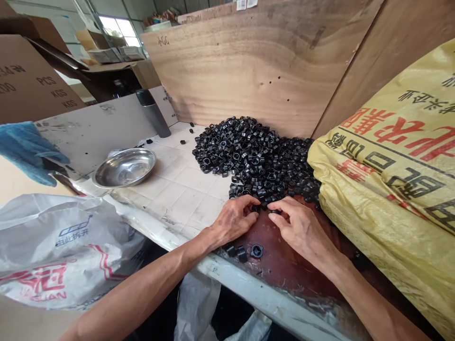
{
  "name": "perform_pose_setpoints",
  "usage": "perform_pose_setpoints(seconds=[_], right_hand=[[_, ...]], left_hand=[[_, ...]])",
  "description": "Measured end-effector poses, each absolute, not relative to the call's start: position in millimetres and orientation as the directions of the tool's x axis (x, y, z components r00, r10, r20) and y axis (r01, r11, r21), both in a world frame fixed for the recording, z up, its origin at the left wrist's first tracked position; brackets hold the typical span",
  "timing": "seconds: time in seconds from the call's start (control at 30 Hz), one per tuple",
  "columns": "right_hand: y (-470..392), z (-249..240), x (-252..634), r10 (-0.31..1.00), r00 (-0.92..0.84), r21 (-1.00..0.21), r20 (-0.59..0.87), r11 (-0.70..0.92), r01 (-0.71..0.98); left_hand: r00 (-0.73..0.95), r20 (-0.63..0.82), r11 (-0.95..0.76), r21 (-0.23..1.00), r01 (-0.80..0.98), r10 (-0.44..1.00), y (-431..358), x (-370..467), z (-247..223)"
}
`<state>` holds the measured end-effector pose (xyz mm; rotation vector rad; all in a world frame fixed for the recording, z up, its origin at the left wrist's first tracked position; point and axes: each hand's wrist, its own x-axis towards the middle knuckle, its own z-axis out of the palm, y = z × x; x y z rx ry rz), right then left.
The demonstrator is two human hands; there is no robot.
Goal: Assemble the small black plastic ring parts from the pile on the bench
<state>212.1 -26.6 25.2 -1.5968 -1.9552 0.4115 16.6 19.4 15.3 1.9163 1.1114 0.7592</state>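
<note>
A large heap of small black plastic parts (245, 151) lies on the table against the wooden board. At its near edge my left hand (237, 217) has thumb and forefinger closed around a small black part (255, 208). Just to the right, my right hand (298, 225) pinches another dark part (275, 212), mostly hidden by its fingers. Both hands are over a dark red surface (280, 255). Nearer the table edge sit a round black part with a ring-shaped opening (256, 251) and two black cylindrical pieces (241, 254).
A metal bowl (124, 168) and dark bottle (153, 113) stand at the left. A yellow sack (391, 156) borders the right side, a white bag (67, 251) the lower left. The wooden board (256, 61) rises behind; blue cloth (30, 149) hangs far left.
</note>
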Motion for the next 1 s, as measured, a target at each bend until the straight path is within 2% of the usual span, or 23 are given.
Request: perform_pose_setpoints(seconds=[0.07, 0.13, 0.2, 0.27, 0.4, 0.63, 0.8, 0.9, 1.0], right_hand=[[-25, 30, 214, 0.983, -0.046, -0.722, 0.180, 0.164, 0.672], [-25, 36, 214, 0.998, 0.012, -0.832, 0.065, 0.048, 0.553], [-25, 40, 213, 0.999, 0.036, -0.880, -0.006, -0.023, 0.475], [-26, 44, 211, 0.999, 0.045, -0.883, 0.015, -0.008, 0.470], [-30, 47, 206, 0.994, 0.038, -0.873, 0.099, 0.069, 0.482], [-32, 49, 202, 0.990, 0.070, -0.929, 0.126, 0.092, 0.357], [-34, 51, 198, 0.998, 0.058, -0.967, -0.002, -0.017, 0.256], [-34, 51, 195, 0.998, 0.067, -0.982, -0.008, -0.021, 0.185], [-34, 49, 196, 0.996, 0.087, -0.973, 0.015, -0.006, 0.231]], left_hand=[[0.425, -0.024, -0.084, 0.969, 0.234, 0.905, 18, 15, 20], [0.461, -0.108, 0.099, 0.994, 0.045, 0.881, 16, 15, 25], [0.485, -0.138, 0.199, 0.977, -0.075, 0.864, 14, 15, 30], [0.489, -0.136, 0.244, 0.956, -0.164, 0.862, 13, 16, 33], [0.505, -0.097, 0.269, 0.922, -0.279, 0.858, 12, 16, 34], [0.481, 0.021, 0.190, 0.903, -0.386, 0.877, 13, 14, 29], [0.394, 0.006, 0.167, 0.900, -0.403, 0.919, 14, 14, 30], [0.395, -0.009, 0.174, 0.908, -0.382, 0.918, 12, 15, 32], [0.382, 0.016, 0.115, 0.941, -0.318, 0.924, 11, 15, 31]])
